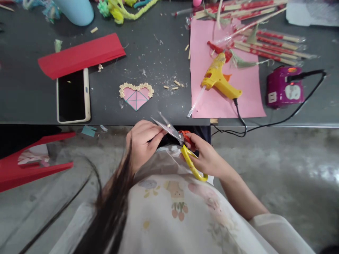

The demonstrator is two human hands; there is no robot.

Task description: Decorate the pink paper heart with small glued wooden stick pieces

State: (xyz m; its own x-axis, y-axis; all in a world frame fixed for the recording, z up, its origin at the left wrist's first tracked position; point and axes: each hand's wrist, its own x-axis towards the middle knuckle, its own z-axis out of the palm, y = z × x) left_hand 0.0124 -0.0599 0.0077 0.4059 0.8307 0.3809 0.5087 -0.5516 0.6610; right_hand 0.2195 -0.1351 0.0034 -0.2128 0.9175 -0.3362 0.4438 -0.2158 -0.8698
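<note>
My right hand (202,153) is closed around the handles of a pair of scissors (192,164), one yellow and one red. The blades are parted and point up and left, just below the table edge. Against them, my left hand (144,141) pinches with thumb and forefinger. A small pale stick (168,125) shows between the blades by those fingertips; most of it is hidden. Above the hands on the table lies a pink paper heart (136,98) with green lines. Its upper edge is rimmed with small pale stick pieces. Cut stick bits (177,83) lie to its right.
A yellow glue gun (219,77) lies on a pink sheet (200,38), its cord running to a purple power box (284,88). Red-wrapped chopsticks (275,44) lie behind. At left are a phone (72,97), folded red paper (82,56) and a blue cup (76,10).
</note>
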